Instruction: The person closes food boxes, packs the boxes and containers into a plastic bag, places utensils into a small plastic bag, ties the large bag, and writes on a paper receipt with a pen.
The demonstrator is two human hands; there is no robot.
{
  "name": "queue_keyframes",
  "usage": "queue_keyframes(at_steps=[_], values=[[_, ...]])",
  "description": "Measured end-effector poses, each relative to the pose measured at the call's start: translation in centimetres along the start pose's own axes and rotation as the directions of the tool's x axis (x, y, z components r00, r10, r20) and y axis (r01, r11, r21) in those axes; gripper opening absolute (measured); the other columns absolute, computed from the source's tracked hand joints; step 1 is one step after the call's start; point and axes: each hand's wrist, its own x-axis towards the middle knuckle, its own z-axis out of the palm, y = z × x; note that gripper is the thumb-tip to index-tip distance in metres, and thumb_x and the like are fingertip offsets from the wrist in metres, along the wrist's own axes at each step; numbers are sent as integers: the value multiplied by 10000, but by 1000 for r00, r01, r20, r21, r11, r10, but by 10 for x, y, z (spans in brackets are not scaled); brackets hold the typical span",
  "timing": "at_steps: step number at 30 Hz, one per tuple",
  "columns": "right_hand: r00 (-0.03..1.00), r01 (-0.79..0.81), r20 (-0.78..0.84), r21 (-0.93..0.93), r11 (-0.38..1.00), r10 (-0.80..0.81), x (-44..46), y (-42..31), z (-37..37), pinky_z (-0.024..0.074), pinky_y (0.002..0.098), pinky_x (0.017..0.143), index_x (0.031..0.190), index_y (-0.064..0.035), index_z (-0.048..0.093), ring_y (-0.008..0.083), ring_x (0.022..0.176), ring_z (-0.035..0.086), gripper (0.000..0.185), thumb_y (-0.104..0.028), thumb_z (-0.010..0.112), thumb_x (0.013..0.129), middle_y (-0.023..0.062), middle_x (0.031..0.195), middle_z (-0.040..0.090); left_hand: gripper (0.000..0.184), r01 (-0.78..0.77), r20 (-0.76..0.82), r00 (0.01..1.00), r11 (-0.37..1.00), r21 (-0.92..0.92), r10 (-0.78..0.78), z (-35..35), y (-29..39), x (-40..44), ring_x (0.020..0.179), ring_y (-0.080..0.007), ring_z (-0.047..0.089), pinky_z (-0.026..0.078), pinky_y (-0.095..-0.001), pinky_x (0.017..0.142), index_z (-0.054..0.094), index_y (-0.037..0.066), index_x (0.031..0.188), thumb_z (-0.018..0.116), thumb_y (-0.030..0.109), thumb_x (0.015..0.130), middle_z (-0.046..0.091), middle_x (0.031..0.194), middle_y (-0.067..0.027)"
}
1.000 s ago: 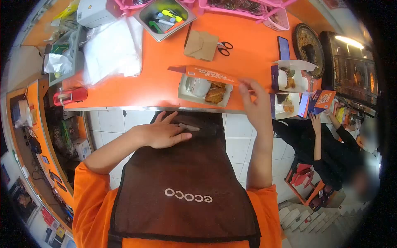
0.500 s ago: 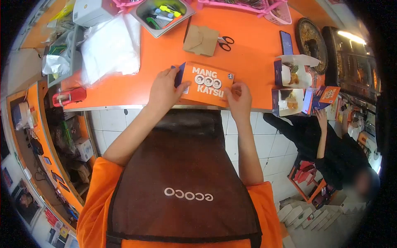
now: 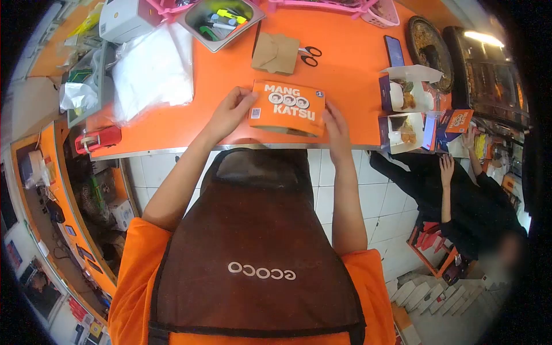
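Note:
An orange food box (image 3: 287,108) with white lettering lies on the orange table, its lid down over the food. My left hand (image 3: 233,112) grips the box's left edge, fingers closed at the upper corner. At the right edge, my right hand (image 3: 336,127) holds the side between thumb and fingers. The box's near edge looks slightly raised, and its contents are hidden. Just beyond it lies a brown folded carton (image 3: 275,53), with black-handled scissors (image 3: 310,56) partly beside it.
Two open food boxes (image 3: 409,95) and a phone (image 3: 394,52) are at the right, near a seated person in black (image 3: 460,190). A metal tray of markers (image 3: 220,23), plastic bags (image 3: 152,72) and a red tape dispenser (image 3: 99,140) occupy the left side of the orange table (image 3: 351,69).
The lid has swung down over the food. My left hand has risen from my lap to the box's left side, and my right hand has moved inward and now holds its right side.

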Motion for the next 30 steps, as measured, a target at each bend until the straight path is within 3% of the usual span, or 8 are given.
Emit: queue_keyframes(at_steps=[5, 8, 11, 14, 17, 19, 23, 30], values=[[984, -177, -42, -25, 984, 176, -2, -44, 6, 324, 436, 1155, 1547, -62, 404, 210, 1437, 356, 720, -561, 473, 1032, 88, 1566, 420, 603, 80, -26, 997, 992, 94, -78, 5, 49, -12, 1189, -167, 550, 411, -318, 1043, 584, 16, 1303, 471, 546, 1038, 624, 1269, -97], [988, -151, -41, -21, 988, 150, 0, -39, 11, 321, 460, 1146, 1584, -88, 341, 211, 1454, 311, 774, -581, 497, 1007, 80, 1616, 333, 658, 81, -23, 997, 993, 85, -79, 8, 42, -10, 1250, -203, 523, 396, -340, 1072, 545, 20, 1405, 463, 558, 1034, 580, 1359, -139], [989, -134, -55, 0, 991, 134, -4, -33, 15, 329, 441, 1147, 1600, -89, 296, 217, 1438, 339, 745, -504, 507, 1018, 92, 1628, 303, 705, 66, -46, 997, 996, 58, -64, 12, 29, -14, 1308, -244, 520, 360, -361, 1135, 475, -75, 1445, 501, 503, 1041, 576, 1393, -188], [996, -43, -79, 11, 999, 43, -8, -13, 13, 365, 347, 1121, 1599, -30, 264, 245, 1432, 382, 630, -310, 455, 1068, 138, 1614, 353, 673, -49, -31, 998, 996, 71, 51, 13, 17, -16, 1339, -295, 486, 328, -393, 1163, 448, -70, 1474, 481, 455, 1054, 562, 1402, -201], [995, 99, 0, -175, 980, -100, -13, -7, 13, 311, 389, 1167, 1602, -39, 263, 294, 1459, 353, 599, -274, 409, 1071, 152, 1632, 319, 643, -148, -16, 985, 880, 452, 174, 5, -5, -14, 1362, -349, 427, 298, -420, 1178, 409, -69, 1499, 472, 395, 1058, 501, 1445, -221], [980, 199, 66, -288, 937, -188, -16, -3, 12, 276, 418, 1197, 1605, -45, 262, 326, 1478, 334, 581, -250, 379, 1074, 162, 1645, 297, 645, -205, 23, 974, 839, 504, 225, 5, -19, -12, 1365, -380, 395, 287, -434, 1181, 367, -65, 1521, 464, 372, 1057, 454, 1472, -230], [914, 399, 232, -658, 639, -332, -10, 29, -8, 169, 496, 1235, 1598, -49, 284, 384, 1499, 283, 573, -252, 365, 1068, 187, 1652, 265, 632, -344, 129, 928, 668, 660, 350, 1, -36, -7, 1356, -407, 384, 286, -452, 1178, 309, -59, 1545, 444, 320, 1058, 402, 1508, -230], [808, 539, 415, -807, 241, -419, 2, 31, -21, 142, 571, 1231, 1578, -80, 344, 370, 1543, 190, 596, -245, 460, 1018, 176, 1654, 265, 618, -587, 360, 721, 245, 771, 592, 1, -28, 9, 1466, -404, 292, 223, -510, 1230, 343, 17, 1553, 534, 234, 1006, 340, 1586, -196]])
